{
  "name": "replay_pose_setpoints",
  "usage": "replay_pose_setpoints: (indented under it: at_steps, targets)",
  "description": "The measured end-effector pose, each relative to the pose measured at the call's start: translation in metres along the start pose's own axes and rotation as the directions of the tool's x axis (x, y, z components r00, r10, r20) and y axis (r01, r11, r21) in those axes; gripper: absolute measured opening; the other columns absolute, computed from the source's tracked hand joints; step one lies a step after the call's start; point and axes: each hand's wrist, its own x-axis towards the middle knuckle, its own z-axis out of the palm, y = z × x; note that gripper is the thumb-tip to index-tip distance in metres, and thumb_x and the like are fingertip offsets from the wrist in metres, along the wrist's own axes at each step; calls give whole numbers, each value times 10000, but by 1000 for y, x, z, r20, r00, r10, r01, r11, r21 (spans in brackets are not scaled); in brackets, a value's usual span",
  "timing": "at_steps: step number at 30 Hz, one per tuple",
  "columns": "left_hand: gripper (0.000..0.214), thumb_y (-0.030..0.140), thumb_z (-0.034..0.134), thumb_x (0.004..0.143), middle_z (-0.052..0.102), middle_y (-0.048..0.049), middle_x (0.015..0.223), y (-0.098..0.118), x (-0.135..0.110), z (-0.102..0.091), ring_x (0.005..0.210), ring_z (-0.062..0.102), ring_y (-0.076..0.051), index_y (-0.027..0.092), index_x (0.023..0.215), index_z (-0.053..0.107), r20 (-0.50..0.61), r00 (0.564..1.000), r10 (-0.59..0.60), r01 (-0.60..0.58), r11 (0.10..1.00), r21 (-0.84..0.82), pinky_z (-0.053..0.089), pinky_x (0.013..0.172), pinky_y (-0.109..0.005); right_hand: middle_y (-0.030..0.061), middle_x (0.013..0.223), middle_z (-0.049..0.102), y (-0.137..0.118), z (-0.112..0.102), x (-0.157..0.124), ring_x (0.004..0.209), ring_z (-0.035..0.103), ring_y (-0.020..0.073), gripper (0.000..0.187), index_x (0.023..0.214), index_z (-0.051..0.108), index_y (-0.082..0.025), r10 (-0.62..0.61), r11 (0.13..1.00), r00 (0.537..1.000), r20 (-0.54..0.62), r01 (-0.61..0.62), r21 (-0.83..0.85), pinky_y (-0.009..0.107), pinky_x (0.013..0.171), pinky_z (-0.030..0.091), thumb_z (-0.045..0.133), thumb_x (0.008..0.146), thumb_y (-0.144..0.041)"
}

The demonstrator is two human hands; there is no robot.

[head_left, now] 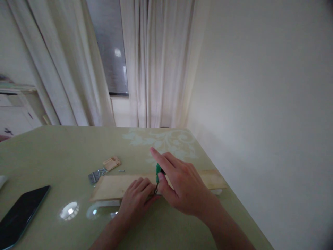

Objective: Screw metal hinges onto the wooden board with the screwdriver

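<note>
A long pale wooden board [114,184] lies across the near part of the table, raised slightly off its surface. My left hand [137,197] is closed over the board's near edge, its thumb along the front side. Gripped in my right hand [184,184] is a screwdriver with a green handle [157,169], held upright with the index finger stretched out past it. The tool's lower end comes down at the board's edge beside my left fingertips. What it touches there is too small to make out.
Behind the board's left end lie metal hinges [95,177], a small wooden piece [112,163] and a loose screw [121,170]. A dark phone [24,213] rests at the left on the green table [73,146]. A white wall [260,104] borders the right side.
</note>
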Motion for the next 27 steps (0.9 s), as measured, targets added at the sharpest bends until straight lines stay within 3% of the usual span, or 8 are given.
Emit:
replay_pose_setpoints:
  at_steps: [2,6,8,10,14,18,21,27]
  targets:
    - [113,294,745,950,698,-41,972,1,0,0,875,588,-253,240,1012,667,19,1000,-16,17,1000,-12,448,756,-375,61,1256,678,0,-4,-2,1004,670,175,644,1668,265,-232,-17,998,999,28,15,68,308,811,520,439,1047,-238]
    - [146,268,762,934,701,-42,1024,1,0,-1,907,587,-254,240,1039,666,31,999,-17,17,1000,-2,443,779,-378,25,1031,693,8,5,0,789,648,152,360,1385,628,-264,-17,999,999,-37,15,-51,278,643,446,459,1093,-392]
    - [144,280,770,929,700,-38,1019,0,1,0,906,583,-254,241,1017,664,42,999,-19,18,1000,7,443,781,-381,28,958,681,10,9,3,746,637,158,351,1238,702,-244,4,993,995,-98,-16,-119,284,608,413,460,1091,-452]
    - [128,288,759,936,697,-39,1015,0,1,0,898,582,-250,241,1009,665,38,999,-15,15,1000,11,444,771,-381,36,1011,692,9,7,4,795,654,170,374,1359,644,-244,20,997,997,-81,-26,-76,291,652,446,471,1083,-429]
    - [102,269,725,956,690,-40,991,0,1,0,880,581,-242,236,1032,666,21,1000,-7,7,1000,10,454,772,-385,41,1178,696,5,-3,1,966,671,174,572,1620,354,-266,-32,994,998,52,26,108,300,809,506,449,1056,-258]
    - [98,278,730,956,679,-32,958,1,2,-2,862,575,-235,231,1000,657,30,1000,1,-1,1000,19,451,761,-378,22,1000,713,9,2,2,764,647,154,346,1373,614,-265,-38,995,999,-24,36,-91,282,631,414,432,1105,-387]
    - [113,288,743,951,665,-23,922,1,2,-3,851,565,-231,227,956,649,47,999,-1,0,1000,20,440,759,-371,12,859,706,13,11,6,651,606,149,367,1196,688,-242,-48,977,990,-134,19,-211,304,567,326,418,1110,-475]
    - [83,289,711,974,669,-35,972,-1,0,-2,894,567,-237,233,1005,658,55,998,-18,18,1000,12,433,797,-371,19,1045,742,12,0,1,884,687,187,430,1452,528,-262,11,1000,1000,-25,-12,-29,297,714,436,522,1023,-301]
